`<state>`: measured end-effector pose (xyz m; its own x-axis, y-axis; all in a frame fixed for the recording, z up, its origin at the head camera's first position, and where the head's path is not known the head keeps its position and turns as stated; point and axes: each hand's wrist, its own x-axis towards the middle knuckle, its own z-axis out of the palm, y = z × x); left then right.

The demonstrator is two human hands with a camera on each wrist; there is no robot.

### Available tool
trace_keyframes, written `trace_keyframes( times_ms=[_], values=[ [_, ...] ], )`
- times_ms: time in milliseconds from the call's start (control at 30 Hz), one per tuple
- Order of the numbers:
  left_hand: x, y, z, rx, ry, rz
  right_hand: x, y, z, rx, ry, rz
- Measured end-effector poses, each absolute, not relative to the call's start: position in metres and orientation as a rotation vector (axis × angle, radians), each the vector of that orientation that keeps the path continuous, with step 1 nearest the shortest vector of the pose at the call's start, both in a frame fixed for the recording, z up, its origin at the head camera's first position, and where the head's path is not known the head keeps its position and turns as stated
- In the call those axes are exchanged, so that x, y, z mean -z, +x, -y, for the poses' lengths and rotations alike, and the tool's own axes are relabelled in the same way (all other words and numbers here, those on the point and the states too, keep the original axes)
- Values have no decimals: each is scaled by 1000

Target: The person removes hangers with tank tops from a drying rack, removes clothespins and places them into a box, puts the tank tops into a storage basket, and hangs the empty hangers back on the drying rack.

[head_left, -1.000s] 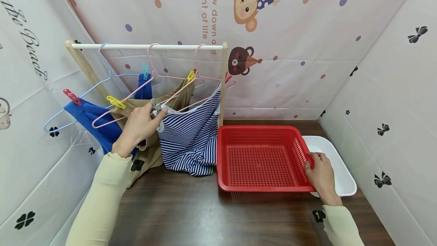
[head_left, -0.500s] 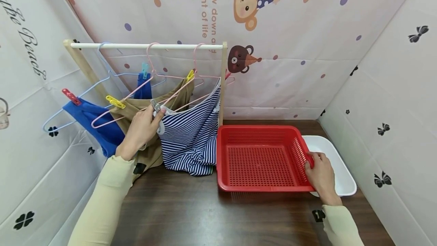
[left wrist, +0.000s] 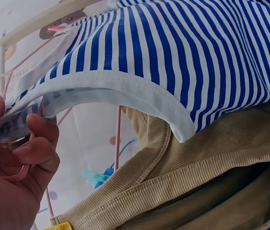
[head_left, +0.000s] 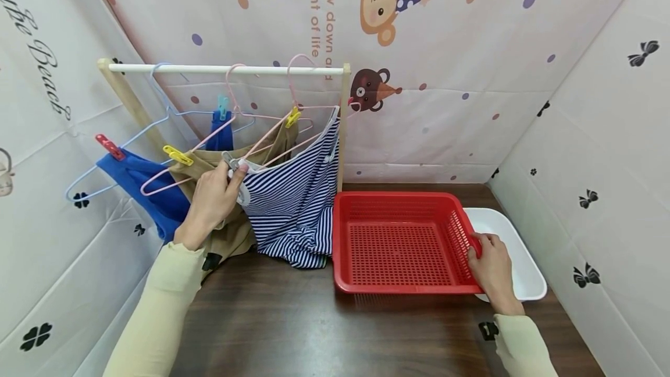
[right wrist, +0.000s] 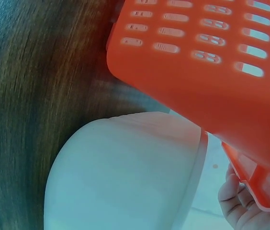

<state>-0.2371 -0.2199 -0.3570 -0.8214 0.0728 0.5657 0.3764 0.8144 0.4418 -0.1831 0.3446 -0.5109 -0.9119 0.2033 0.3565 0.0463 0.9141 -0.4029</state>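
My left hand [head_left: 213, 196] pinches the near end of a pink clothes hanger [head_left: 272, 131] along with the edge of a striped garment [head_left: 295, 202]. A grey clothespin [head_left: 229, 160] sits at that corner, by the fingertips. In the left wrist view, fingers curl around the hanger's pink loop [left wrist: 11, 178] beside the garment's white trim [left wrist: 101, 81]. The hanger's hook [head_left: 299, 58] rises above the white rail; whether it touches is unclear. My right hand [head_left: 492, 269] grips the right rim of a red basket [head_left: 403, 291], with some fingers hidden under it.
Tan corduroy clothing [head_left: 232, 237] with yellow clothespins and blue clothing [head_left: 149, 191] hang on hangers to the left. The rack's white rail [head_left: 199, 68] ends at a wooden post [head_left: 342, 132]. Under the red basket's right side lies a white tray [head_left: 515, 249]. Patterned cloth walls surround the table.
My left hand has shifted slightly left and up, tilting the pink hanger and striped garment. The hook has risen from the rail and moved left. My right hand stays on the basket.
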Motion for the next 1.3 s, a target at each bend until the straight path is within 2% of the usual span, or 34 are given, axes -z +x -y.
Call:
trace_keyframes(
  times_ms=[1300],
  values=[
    [385, -181, 249, 791, -229, 2225, 506, -182, -340, -548, -234, 2713]
  ],
)
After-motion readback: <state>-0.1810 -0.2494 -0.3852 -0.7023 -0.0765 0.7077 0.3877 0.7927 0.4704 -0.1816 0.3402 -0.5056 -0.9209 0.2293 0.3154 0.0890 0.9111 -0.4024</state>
